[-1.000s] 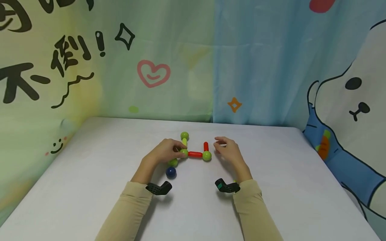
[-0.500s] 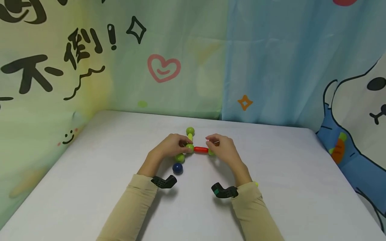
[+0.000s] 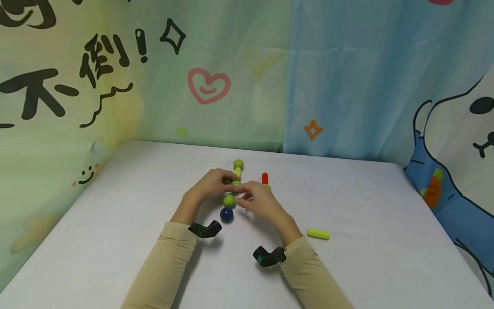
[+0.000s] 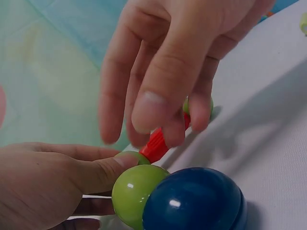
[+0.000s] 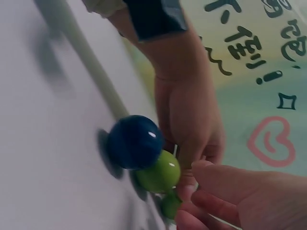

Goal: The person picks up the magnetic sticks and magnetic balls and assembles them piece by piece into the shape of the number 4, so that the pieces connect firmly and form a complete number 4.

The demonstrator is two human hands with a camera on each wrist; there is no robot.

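Note:
My left hand (image 3: 210,185) pinches a green ball (image 4: 128,157) at the corner of a ball-and-stick piece. From that ball a yellow-green stick (image 3: 238,172) runs back to another green ball (image 3: 238,164). A red stick (image 4: 156,145) leads right to a green end ball (image 3: 269,188), which bears a second red stick (image 3: 264,178). My right hand (image 3: 262,201) hovers close to the left fingers, its fingers loosely bent with nothing seen between them. Just in front are a green ball (image 3: 229,201) and a dark blue ball (image 3: 227,215); whether they are joined is unclear.
A loose yellow-green stick (image 3: 318,234) lies on the white table (image 3: 366,206), right of the right forearm. A printed cloth backdrop (image 3: 247,77) rises behind the table's far edge.
My right hand has moved left from the right-hand ball toward the left hand, uncovering the upright red stick and the loose yellow-green stick. The left hand keeps its pinch.

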